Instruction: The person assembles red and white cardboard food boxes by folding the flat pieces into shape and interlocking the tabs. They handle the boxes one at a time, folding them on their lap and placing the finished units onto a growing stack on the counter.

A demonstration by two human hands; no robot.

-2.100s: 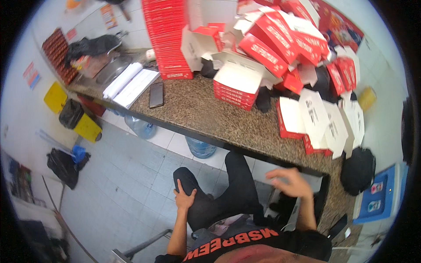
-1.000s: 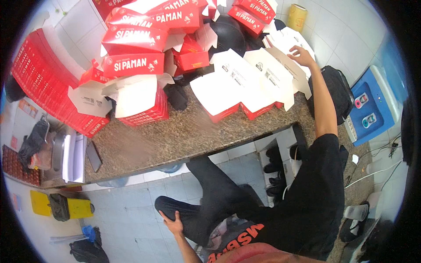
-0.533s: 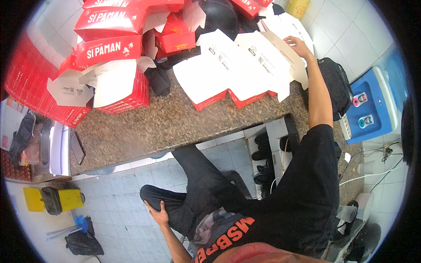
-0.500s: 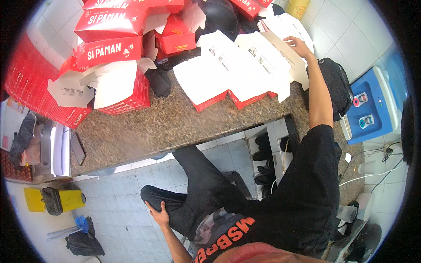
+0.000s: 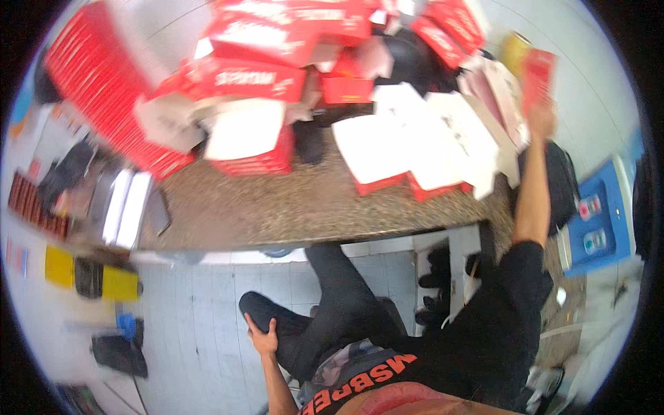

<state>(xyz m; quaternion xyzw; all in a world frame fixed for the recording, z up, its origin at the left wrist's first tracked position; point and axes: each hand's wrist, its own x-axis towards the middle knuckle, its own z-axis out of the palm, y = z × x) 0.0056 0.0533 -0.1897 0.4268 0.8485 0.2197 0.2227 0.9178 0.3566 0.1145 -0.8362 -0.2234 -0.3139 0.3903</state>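
Observation:
My right hand (image 5: 541, 123) is raised at the far right of the counter, closed on the lower end of a red carton (image 5: 539, 76). Motion blurs that carton, and I cannot tell whether it is folded flat. Beside that hand stand upright cartons with pale inner sides (image 5: 499, 97). To their left lie red cartons with white lids (image 5: 453, 142), overlapping one another. My left hand (image 5: 263, 337) lies on my knee, its fingers spread and holding nothing.
Red boxes (image 5: 259, 79) are piled at the back of the stone counter (image 5: 277, 200). A long red stack (image 5: 104, 90) leans at the left. A black bag (image 5: 559, 180) and a blue water dispenser (image 5: 603, 214) stand at the right. Yellow tape (image 5: 513, 50) is behind.
My right hand has lifted away from the pale flaps, now gripping a red carton. The view has shifted, so the counter appears further right. My left hand stays on my knee.

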